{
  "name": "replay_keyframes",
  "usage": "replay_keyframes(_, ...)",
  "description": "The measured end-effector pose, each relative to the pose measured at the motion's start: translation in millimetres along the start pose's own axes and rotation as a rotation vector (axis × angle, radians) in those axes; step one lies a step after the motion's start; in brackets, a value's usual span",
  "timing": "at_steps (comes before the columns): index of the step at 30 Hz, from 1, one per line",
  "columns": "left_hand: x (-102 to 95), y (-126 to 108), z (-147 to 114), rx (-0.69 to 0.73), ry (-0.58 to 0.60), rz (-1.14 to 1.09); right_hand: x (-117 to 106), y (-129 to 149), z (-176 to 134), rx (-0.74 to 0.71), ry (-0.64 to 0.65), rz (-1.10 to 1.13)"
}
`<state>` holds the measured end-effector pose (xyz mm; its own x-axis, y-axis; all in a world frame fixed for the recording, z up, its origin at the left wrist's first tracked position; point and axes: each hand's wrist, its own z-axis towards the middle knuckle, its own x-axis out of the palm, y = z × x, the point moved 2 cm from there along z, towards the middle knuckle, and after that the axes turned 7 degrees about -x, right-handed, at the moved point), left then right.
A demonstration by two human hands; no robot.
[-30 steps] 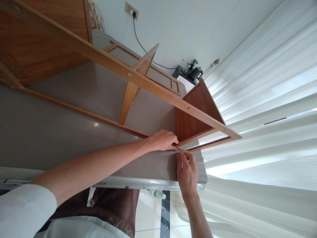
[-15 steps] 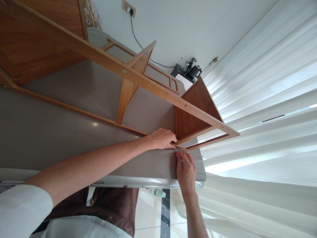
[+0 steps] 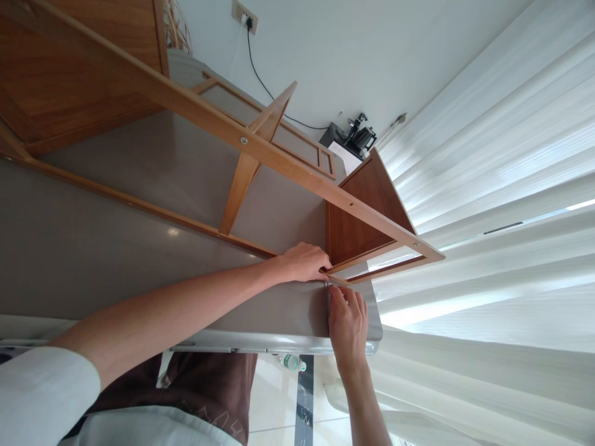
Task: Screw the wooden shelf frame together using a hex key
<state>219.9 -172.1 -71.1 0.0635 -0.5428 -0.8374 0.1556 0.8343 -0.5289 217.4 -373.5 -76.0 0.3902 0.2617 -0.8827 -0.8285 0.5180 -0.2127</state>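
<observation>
A wooden shelf frame (image 3: 297,170) lies on its side on the grey table, its long rails running from upper left to lower right. My left hand (image 3: 304,261) is closed on the lower rail close to the right end panel (image 3: 356,214). Just in front of it, my right hand (image 3: 348,313) is pinched at the rail's near side. A thin dark metal piece, apparently a hex key (image 3: 328,284), shows at its fingertips; the rest is hidden by the fingers. Round bolt heads sit in the upper rail, and a middle shelf board (image 3: 253,155) joins both rails.
Another wooden frame (image 3: 307,145) lies flat at the table's (image 3: 279,310) far side. White curtains (image 3: 488,260) hang on the right. A black appliance (image 3: 362,136) stands behind the table; a cable runs to a wall socket (image 3: 245,17). A bottle (image 3: 292,362) is on the floor.
My right hand has turned slightly at the rail, its fingers curling over more. My left hand keeps its hold. The view has shifted a little.
</observation>
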Motion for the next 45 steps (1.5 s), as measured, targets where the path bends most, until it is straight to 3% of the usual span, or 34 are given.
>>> replay_keyframes(13, 0.0, 0.7, 0.0, 0.013, 0.000, -0.002, -10.8, 8.4, 9.8, -0.146, 0.063, -0.203)
replay_keyframes(22, 2.7, 1.8, 1.3, 0.022, -0.009, -0.006, -14.5, 14.1, 14.7, -0.134, 0.078, -0.206)
replay_keyframes(37, 0.2, -0.4, -0.2, 0.004, -0.006, 0.004, 11.2, -11.0, 1.9, 0.182, -0.057, 0.320)
replay_keyframes(45, 0.3, -0.1, 0.0, -0.008, -0.001, 0.003, 13.3, -11.5, -0.8, 0.235, -0.070, 0.430)
